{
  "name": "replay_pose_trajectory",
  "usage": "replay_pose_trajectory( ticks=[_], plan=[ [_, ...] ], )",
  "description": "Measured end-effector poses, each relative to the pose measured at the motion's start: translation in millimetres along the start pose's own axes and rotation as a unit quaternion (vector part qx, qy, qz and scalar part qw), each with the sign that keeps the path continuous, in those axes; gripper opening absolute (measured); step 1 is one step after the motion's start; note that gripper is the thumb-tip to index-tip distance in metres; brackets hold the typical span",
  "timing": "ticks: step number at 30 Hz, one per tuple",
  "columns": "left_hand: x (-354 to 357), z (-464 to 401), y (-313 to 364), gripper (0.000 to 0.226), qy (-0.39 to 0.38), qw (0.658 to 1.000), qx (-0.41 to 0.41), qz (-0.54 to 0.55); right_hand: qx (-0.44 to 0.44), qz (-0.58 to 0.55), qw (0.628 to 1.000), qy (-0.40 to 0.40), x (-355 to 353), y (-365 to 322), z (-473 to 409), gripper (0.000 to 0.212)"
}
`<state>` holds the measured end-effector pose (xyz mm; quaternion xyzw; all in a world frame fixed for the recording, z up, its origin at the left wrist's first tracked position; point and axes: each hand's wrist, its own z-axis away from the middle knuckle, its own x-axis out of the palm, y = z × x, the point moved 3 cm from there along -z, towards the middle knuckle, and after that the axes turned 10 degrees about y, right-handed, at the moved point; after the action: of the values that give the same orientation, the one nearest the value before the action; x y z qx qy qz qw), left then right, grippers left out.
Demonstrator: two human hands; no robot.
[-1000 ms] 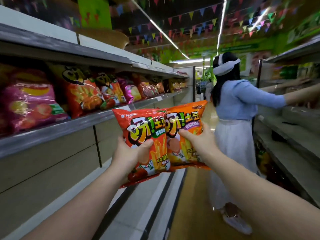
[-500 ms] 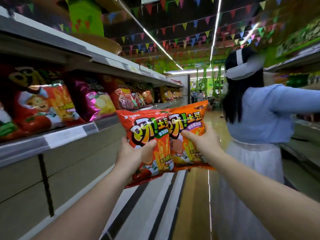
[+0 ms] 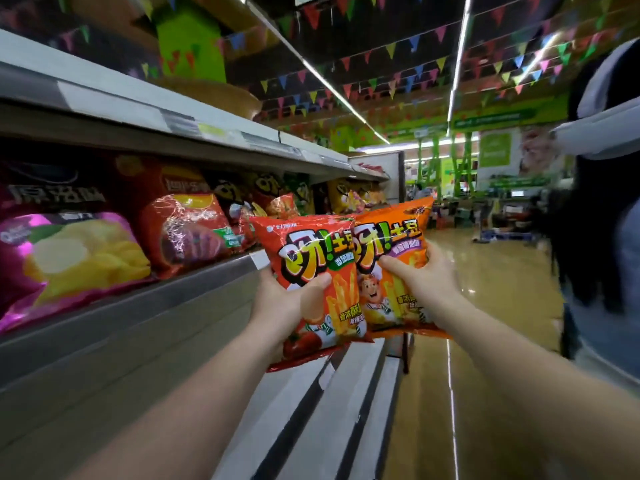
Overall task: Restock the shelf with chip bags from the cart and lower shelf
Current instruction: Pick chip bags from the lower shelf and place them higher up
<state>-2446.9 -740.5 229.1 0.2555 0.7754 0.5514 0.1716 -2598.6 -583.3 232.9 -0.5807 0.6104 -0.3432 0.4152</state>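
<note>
**Two chip bags held up in the snack aisle**

While both arms reach forward down the aisle, each hand holds one chip bag upright, in the air to the right of the shelf. The left hand [image 3: 289,303] grips the red bag [image 3: 311,271] from its lower left, thumb pressed across the front and fingers hidden behind it. The right hand [image 3: 420,282] grips the orange bag [image 3: 391,244] from its right side, thumb laid over the front panel, the other fingers out of sight behind. The two bags sit side by side, the red one's right edge overlapping the orange one's left edge, with the orange bag a little higher and farther away.

On the left runs the stocked shelf [image 3: 194,292], its grey front edge passing just left of the red bag. On it lean a magenta chip bag [image 3: 72,258] nearest the camera, then a dark red bag [image 3: 188,230] beside it, and more snack bags [image 3: 277,199] farther along, blurred. An upper shelf [image 3: 145,116] with price strips hangs over them.

At the right edge stands another person [image 3: 602,188] in a light blue top, partly cut off and blurred. Coloured pennant flags [image 3: 391,50] cross the dark ceiling above the glossy floor [image 3: 495,282].
</note>
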Motion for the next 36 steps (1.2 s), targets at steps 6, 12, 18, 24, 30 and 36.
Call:
replay_pose_trajectory(
  ticks=[6, 12, 18, 24, 30, 36],
  plan=[
    [75.2, -74.2, -10.2, 0.109, 0.042, 0.999, 0.003, 0.01, -0.04, 0.001, 0.999, -0.021, 16.1, 25.0, -114.6, 0.081],
    [139.2, -149.0, -8.7, 0.087, 0.089, 0.996, -0.003, -0.015, -0.052, -0.034, 0.996, -0.064, 48.6, 40.4, -223.1, 0.077],
    [167.0, -233.8, -22.8, 0.12, 0.119, 0.992, -0.021, -0.024, -0.061, -0.044, 0.994, -0.079, 90.2, 50.7, -300.3, 0.096],
    [174.1, -289.6, -10.5, 0.08, 0.118, 0.992, -0.025, -0.043, -0.051, -0.038, 0.995, -0.075, 132.4, 52.1, -362.4, 0.094],
    [183.0, -342.4, -8.0, 0.071, 0.132, 0.987, -0.049, -0.075, -0.049, -0.018, 0.992, -0.113, 171.4, 43.4, -406.2, 0.071],
    [180.6, -380.7, -3.4, 0.077, 0.189, 0.973, -0.031, -0.13, 0.003, -0.058, 0.979, -0.195, 218.9, 37.9, -443.1, 0.05]
  ],
)
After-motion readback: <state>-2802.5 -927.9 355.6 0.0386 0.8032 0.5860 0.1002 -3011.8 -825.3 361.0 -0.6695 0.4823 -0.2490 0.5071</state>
